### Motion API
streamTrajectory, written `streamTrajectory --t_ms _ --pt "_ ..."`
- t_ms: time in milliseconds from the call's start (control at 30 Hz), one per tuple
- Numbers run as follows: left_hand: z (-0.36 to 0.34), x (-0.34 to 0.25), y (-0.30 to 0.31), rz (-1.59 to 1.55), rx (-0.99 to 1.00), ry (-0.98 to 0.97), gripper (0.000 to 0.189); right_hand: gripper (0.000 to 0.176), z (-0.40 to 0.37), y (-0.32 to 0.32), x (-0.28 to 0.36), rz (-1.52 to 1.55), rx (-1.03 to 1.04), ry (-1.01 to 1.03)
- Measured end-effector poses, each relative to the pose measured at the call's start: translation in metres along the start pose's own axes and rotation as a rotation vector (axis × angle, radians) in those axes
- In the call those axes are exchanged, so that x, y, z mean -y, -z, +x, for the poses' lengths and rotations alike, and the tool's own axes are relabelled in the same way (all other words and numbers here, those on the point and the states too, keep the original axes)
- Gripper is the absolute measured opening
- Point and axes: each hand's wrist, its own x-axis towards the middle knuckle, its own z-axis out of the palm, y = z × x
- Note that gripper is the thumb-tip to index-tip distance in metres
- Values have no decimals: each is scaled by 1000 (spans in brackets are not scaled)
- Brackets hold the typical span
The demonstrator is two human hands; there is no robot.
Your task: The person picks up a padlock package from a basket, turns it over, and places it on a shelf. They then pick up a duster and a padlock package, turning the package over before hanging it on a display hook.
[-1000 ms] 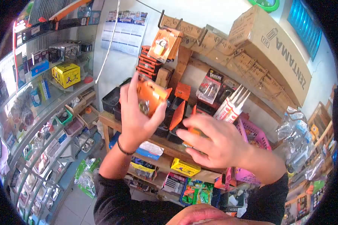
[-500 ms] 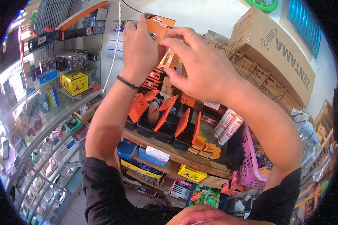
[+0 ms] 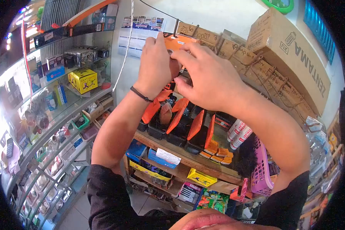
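Raised at the upper middle, my left hand has its fingers closed round an orange-backed package; a dark band circles that wrist. My right hand is at the package's right side, its fingers bent and the thumb lower down, gripping its edge. Most of the package is hidden behind both hands, so its contents cannot be made out. Below the hands, black bins with raised orange lids stand in a row on a wooden shelf.
A large cardboard box lies at the upper right above labelled cartons. White tubes, small orange boxes and a purple basket are on the right. Glass shelves with a yellow box line the left. A white rope hangs nearby.
The view has shifted, so the shelves sit farther right and lower. Both hands remain at the package, with the right fingers nearer the left hand; less of the orange card shows.
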Motion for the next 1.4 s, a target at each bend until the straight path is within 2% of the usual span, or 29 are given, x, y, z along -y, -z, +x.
streamTrajectory --t_ms 33,100,300,433,467,533,633,700,833,900,933,1000,1133,1200,1333,1400 --pt "-3 3 -6 -2 -1 7 59 40 0 -5 1 -1 7 4" --pt "-5 7 -16 -27 -158 -37 61 41 -1 -15 1 -15 23 -13" --pt "3 16 -33 -104 -52 -21 65 46 -2 -36 -10 -29 -93 -16" --pt "8 19 -49 -85 12 -1 63 51 -7 -42 -22 -9 -84 22" --pt "9 18 -50 -87 6 -1 63 54 -8 -42 -23 4 -33 -22" --pt "11 14 -52 -94 130 123 59 57 -9 -43 -25 16 16 -67" --pt "14 17 -61 -105 88 167 55 60 -12 -53 -29 109 -21 -105" --pt "17 14 -62 -151 82 207 57 60 -13 -64 -30 283 -154 -159" --pt "18 4 -57 -218 82 356 67 63 -7 -79 -43 369 -269 -219" --pt "17 7 -56 -227 76 328 70 63 1 -83 -52 573 -183 -379" --pt "17 8 -57 -237 72 302 73 63 4 -87 -58 573 -187 -380" --pt "18 4 -54 -204 88 329 73 69 8 -95 -64 796 -214 -434" --pt "17 -2 -49 -147 137 376 75 69 6 -98 -62 876 -164 -455" --pt "15 -1 -50 -122 168 384 77 70 5 -99 -56 1060 -206 -524" --pt "12 6 -57 -117 150 340 80 71 8 -117 -69 898 -128 -574" --pt "11 11 -61 -139 136 321 82 63 8 -116 -69 855 -28 -605"
